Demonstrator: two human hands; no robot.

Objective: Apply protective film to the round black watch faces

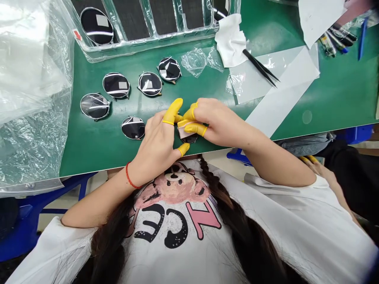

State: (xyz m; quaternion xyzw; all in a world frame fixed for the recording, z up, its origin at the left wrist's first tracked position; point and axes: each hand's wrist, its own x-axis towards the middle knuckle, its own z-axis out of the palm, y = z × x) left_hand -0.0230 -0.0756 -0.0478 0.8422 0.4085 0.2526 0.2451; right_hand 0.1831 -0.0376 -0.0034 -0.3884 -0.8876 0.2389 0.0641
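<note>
Yellow finger cots cover fingertips on both hands. My left hand (156,140) steadies a round dark glossy disc (191,139) near the table's front edge, its thumb below and fingers above. My right hand (217,118) pinches a small pale pink pad (185,132) against the top of that disc; the fingers hide part of both. Left of my hands lies a similar glossy disc (133,127). Farther back are more of them, among them one disc (116,85) with a small pale square on it and another disc (94,106) at the far left.
A clear plastic tray (124,49) with dark compartments stands at the back. Black tweezers (260,67) lie on clear film beside a crumpled white cloth (232,41). Plastic bags (32,118) cover the left side; several pens (337,39) lie back right. Another person's hand (318,167) shows at right.
</note>
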